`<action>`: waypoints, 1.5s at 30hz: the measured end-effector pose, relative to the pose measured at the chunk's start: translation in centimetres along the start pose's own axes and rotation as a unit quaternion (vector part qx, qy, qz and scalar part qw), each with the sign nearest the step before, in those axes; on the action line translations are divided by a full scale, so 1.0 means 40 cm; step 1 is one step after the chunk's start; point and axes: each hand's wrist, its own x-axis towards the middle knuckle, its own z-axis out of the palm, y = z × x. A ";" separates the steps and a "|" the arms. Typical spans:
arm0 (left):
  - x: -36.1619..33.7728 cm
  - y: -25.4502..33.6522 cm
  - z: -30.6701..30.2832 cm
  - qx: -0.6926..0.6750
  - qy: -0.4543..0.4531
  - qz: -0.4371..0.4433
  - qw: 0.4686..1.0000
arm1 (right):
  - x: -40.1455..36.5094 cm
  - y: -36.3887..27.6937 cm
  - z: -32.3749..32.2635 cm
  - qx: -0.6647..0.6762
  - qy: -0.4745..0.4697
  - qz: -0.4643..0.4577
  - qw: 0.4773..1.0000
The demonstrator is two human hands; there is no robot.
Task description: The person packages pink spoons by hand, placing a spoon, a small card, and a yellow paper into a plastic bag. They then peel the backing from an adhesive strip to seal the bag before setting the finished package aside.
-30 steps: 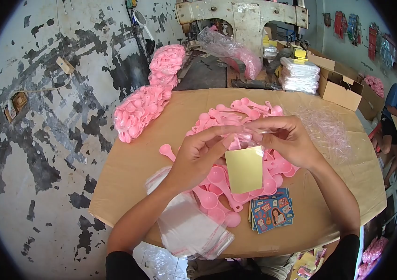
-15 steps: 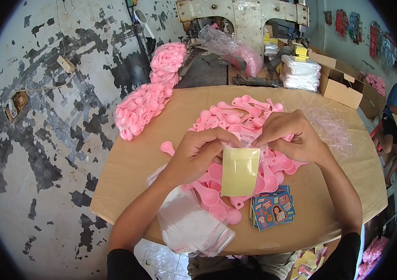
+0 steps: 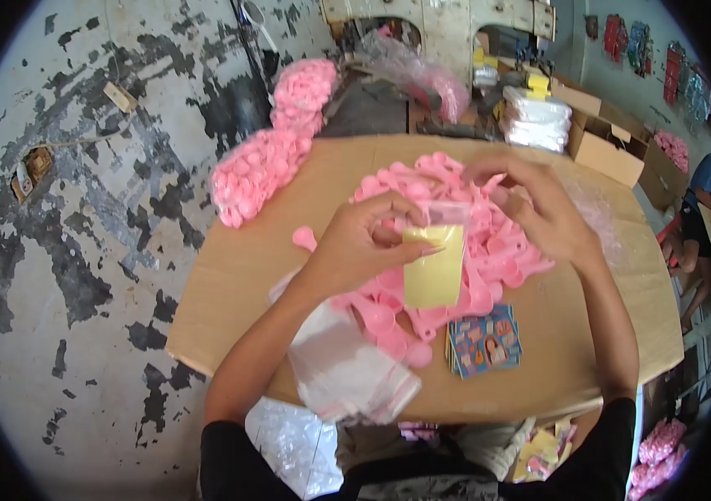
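Note:
My left hand (image 3: 364, 245) pinches a clear plastic bag (image 3: 445, 215) with a plain yellow card (image 3: 432, 280) inside, its thumb across the front. The bag hangs upright over a heap of pink measuring spoons (image 3: 497, 257). At the heap's upper right, my right hand (image 3: 533, 204) is curved over the spoons with fingers apart, slightly blurred; a pink spoon shows between finger and thumb, and no firm grip on it is visible. Below the heap lies a stack of blue printed cards (image 3: 486, 342). Flat clear bags (image 3: 343, 367) lie near my left forearm.
Bagged pink spoons (image 3: 262, 171) rest at the table's (image 3: 230, 309) back left. Behind the table stand a metal machine (image 3: 447, 37), a stack of clear bags (image 3: 535, 121) and an open cardboard box (image 3: 610, 150). Another person (image 3: 706, 196) sits at far right.
My right hand has let go of the bag's top edge and moved up and right over the spoons. My left hand alone now holds the bag, its thumb on the front. The view has shifted slightly.

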 end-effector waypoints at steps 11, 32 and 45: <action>-0.327 0.095 -0.026 0.251 0.022 0.071 0.965 | -0.311 -0.242 -0.252 0.054 -0.274 0.301 0.912; -0.496 -0.050 0.101 0.369 0.159 0.038 0.915 | -0.076 -0.168 0.247 0.029 -0.276 0.199 0.940; -0.404 0.068 0.228 -0.044 0.167 -0.047 0.984 | -0.164 -0.243 0.159 0.361 -0.093 0.281 0.884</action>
